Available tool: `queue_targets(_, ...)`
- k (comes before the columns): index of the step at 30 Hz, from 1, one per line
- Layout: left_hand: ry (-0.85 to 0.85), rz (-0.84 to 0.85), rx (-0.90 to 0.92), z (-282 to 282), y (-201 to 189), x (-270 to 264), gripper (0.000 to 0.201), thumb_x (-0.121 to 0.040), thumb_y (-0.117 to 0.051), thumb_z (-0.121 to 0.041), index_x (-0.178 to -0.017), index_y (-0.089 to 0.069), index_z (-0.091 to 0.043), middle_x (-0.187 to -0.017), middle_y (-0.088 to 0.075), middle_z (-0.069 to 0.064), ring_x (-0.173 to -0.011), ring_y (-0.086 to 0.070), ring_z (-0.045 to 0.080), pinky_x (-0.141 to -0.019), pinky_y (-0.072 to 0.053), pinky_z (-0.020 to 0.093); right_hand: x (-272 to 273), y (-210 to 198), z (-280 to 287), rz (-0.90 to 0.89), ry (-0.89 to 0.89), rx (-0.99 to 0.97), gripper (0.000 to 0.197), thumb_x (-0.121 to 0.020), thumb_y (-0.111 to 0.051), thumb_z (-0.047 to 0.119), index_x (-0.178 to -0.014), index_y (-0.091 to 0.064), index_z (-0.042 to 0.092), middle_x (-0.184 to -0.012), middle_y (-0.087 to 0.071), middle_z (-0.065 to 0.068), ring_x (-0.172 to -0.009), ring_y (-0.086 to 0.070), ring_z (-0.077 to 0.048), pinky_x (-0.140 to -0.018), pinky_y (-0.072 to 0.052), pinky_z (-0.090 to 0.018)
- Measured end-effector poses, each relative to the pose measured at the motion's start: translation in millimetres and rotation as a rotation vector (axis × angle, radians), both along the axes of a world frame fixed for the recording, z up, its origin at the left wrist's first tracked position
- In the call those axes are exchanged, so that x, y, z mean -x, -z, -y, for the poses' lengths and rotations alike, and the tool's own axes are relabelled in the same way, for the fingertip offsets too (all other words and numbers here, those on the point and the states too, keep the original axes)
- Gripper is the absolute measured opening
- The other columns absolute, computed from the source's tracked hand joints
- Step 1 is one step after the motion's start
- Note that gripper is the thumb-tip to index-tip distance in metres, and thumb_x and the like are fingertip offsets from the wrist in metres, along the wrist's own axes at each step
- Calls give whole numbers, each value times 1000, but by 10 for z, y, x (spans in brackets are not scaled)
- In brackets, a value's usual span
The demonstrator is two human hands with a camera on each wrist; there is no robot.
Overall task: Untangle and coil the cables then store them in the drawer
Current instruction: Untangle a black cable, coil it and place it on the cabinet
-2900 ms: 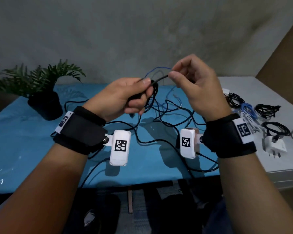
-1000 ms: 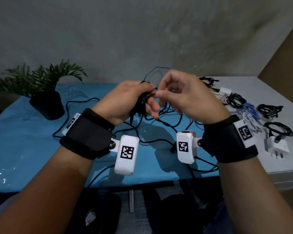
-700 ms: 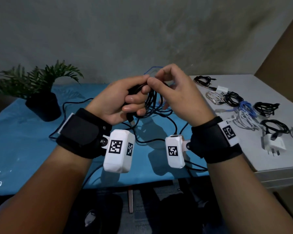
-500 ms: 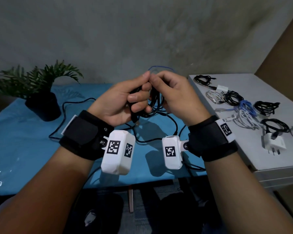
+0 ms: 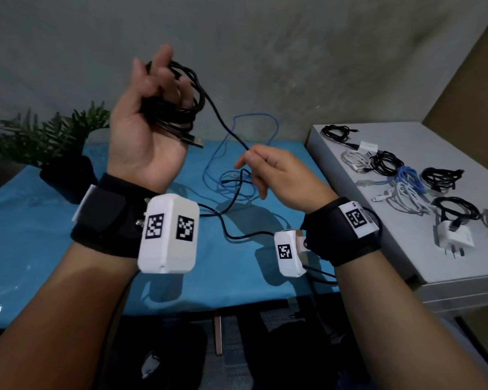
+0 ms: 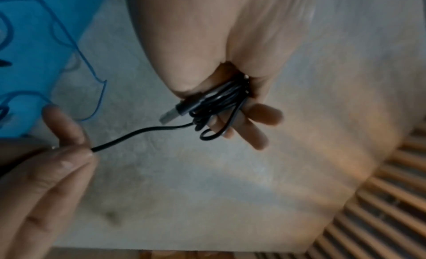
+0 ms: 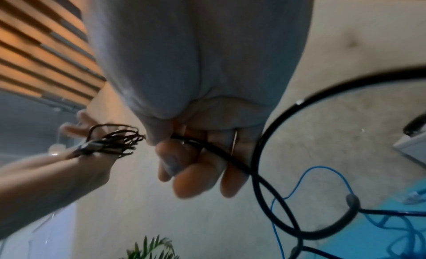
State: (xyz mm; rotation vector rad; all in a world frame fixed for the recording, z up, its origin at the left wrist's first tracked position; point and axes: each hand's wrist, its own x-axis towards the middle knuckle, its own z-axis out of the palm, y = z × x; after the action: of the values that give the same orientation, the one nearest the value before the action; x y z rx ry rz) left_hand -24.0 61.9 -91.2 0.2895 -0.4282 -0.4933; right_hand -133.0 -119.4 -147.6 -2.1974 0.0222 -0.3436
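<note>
A: Where is the black cable (image 5: pixel 178 108)?

B: Most of it sits as a coil in the left hand (image 5: pixel 150 130), raised palm-up above the blue table (image 5: pixel 40 235). The thumb presses the loops into the palm and the fingers (image 5: pixel 164 77) stand half straight behind them, the loops running around them. The USB plug (image 6: pixel 169 115) sticks out of the bundle at the heel of the hand.

A: And the loose end?

B: One strand leaves the coil and slopes down to the right hand (image 5: pixel 279 175), lower and nearer the table. Thumb and forefinger pinch that strand; the other fingers are loosely spread below. Past the pinch the cable drops to the table and snakes toward the near edge.

A: Anything else tangled there?

B: A blue cable (image 5: pixel 237 164) lies in loose loops on the table behind the right hand, one loop standing up against the wall. Whether it crosses the black one I cannot tell.

A: And off to the side?

B: A grey cabinet (image 5: pixel 406 249) to the right carries several coiled cables (image 5: pixel 386 164), black, white and blue, and a white charger (image 5: pixel 451 237). A plant (image 5: pixel 54 136) stands at the table's far left.
</note>
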Motion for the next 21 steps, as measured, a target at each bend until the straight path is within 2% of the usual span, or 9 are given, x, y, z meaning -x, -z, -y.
queue_targets(2,-121,117,-162,83,48,36,31,-107,-45,-12,-106,-71,3,-85,-70,4,-75,-72,14,-83,-56,30,15,-21,-85,-64,-49,58,32,-109,-41,37,-112,-68,20,-58,-53,11,-57,-55,-7,-68,-48,-31)
queue_targets(4,-293,315,-428,145,99,85,24,-108,-44,-14,-117,-62,-1,-76,-71,-2,-79,-72,17,-89,-55,34,20,-37,-170,-117,-87,126,34,-109,-41,37,-121,-68,21,-60,-57,24,-61,-55,4,-66,-44,-17)
queue_targets(7,-427,684,-749,180,175,144,19,-107,-46,-13,-113,-64,-11,-80,-76,3,-80,-75,24,-90,-57,40,8,-47,-254,-126,-108,197,34,-106,-45,42,-123,-71,27,-82,-66,27,-82,-59,7,-77,-48,-20)
queue_targets(10,-434,999,-1081,193,272,133,20,-107,-47,-14,-117,-60,-4,-79,-73,-4,-70,-71,10,-75,-57,27,4,-91,-246,-94,-72,245,27,-103,-53,37,-104,-79,27,-77,-69,15,-76,-61,1,-71,-42,-23)
queue_targets(12,-386,1210,-1289,172,300,139,24,-102,-49,-22,-105,-65,-5,-72,-70,-3,-68,-69,14,-74,-56,36,25,-156,-211,-58,-70,223,26,-96,-56,28,-86,-79,21,-70,-69,13,-66,-60,-5,-65,-43,-31)
queue_targets(13,-268,1235,-1310,155,302,150,24,-101,-49,-21,-94,-64,-4,-70,-70,2,-65,-69,22,-71,-56,41,42,-187,-188,-17,-85,186,25,-90,-55,23,-79,-76,18,-70,-71,11,-66,-61,-9,-66,-47,-36)
queue_targets(15,-27,1154,-1240,118,280,172,26,-102,-49,-16,-81,-59,-5,-64,-69,9,-50,-61,27,-58,-51,36,86,-245,-145,85,-111,51,15,-83,-53,13,-77,-65,7,-71,-70,4,-66,-60,-12,-64,-48,-36)
queue_targets(18,164,967,-1100,92,248,200,35,-106,-48,-27,-89,-63,-1,-49,-49,5,-38,-38,15,-51,-40,23,165,-334,-84,186,-146,-195,10,-92,-50,-8,-91,-52,1,-70,-55,-9,-55,-49,0,-57,-37,-13)
queue_targets(21,296,768,-883,81,253,186,31,-104,-47,-27,-89,-59,-3,-47,-32,-5,-36,-28,8,-51,-41,25,159,-353,-31,271,-99,-249,10,-100,-55,-1,-97,-49,7,-70,-46,2,-52,-41,1,-52,-33,-10)
